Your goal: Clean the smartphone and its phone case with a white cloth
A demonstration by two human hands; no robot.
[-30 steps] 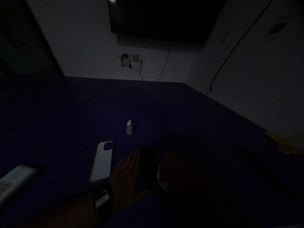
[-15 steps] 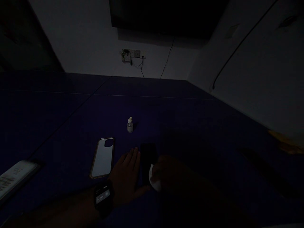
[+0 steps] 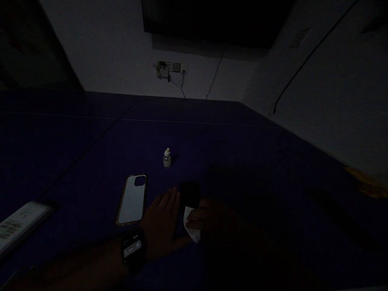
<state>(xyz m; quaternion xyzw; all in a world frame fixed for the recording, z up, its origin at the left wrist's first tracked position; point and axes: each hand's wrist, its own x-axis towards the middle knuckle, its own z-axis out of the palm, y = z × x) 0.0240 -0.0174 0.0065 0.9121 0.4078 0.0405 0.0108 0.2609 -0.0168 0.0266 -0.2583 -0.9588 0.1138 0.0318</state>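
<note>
The right hand (image 3: 210,218) had slid its pinched white cloth (image 3: 192,234) farther across the phone (image 3: 190,194), apparently wiping, the left hand (image 3: 160,224) spread flat alongside.

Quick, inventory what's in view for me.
phone-like slab: 1, black, lower centre
wipe: 1, white, over slab
phone case: 1, pale, dark-rimmed, left of slab
bottle: 1, clear-white, beyond slab
boxy item: 1, white, left edge
surface: 1, dark blue, beneath
walls: 2, grey, back, right
screen: 1, black, back wall
sockets: several, pale, back wall
sprig: 1, greenish, beside sockets
cables: at least 3, dark, walls
unclear item: 1, yellowish, right edge
long shape: 1, dark, right side
smartwatch: 1, black, left wrist
left hand: 1, bare, beside slab
right hand: 1, bare, gripping wipe
</note>
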